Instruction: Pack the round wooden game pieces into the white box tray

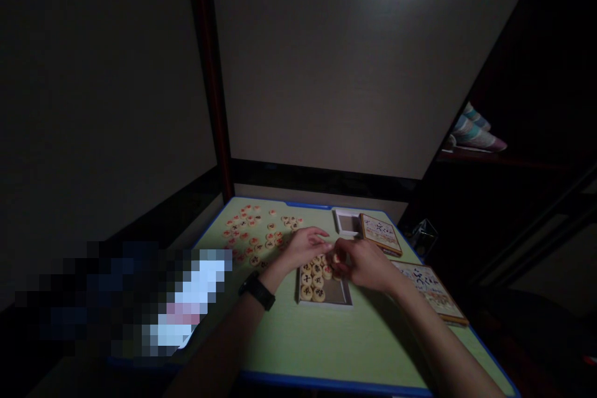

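A shallow open box (333, 303) lies on the green table, partly filled with round wooden Chinese chess pieces (318, 281). They lie flat in rows, most with dark characters and at least one with a red one. My left hand (303, 249), with a dark band on its wrist, is over the box's far left side, fingers stretched out and holding nothing that I can see. Above the box's far right corner, my right hand (366, 262) has thumb and fingers curled together round a chess piece (336, 258), which they partly cover.
Many loose pieces (253, 240) with red and dark characters are scattered at the table's far left. A second shallow tray (347, 224) stands at the back. Two printed box lids (380, 231) lie along the right edge. A blurred-out bright screen (196, 298) is at the left.
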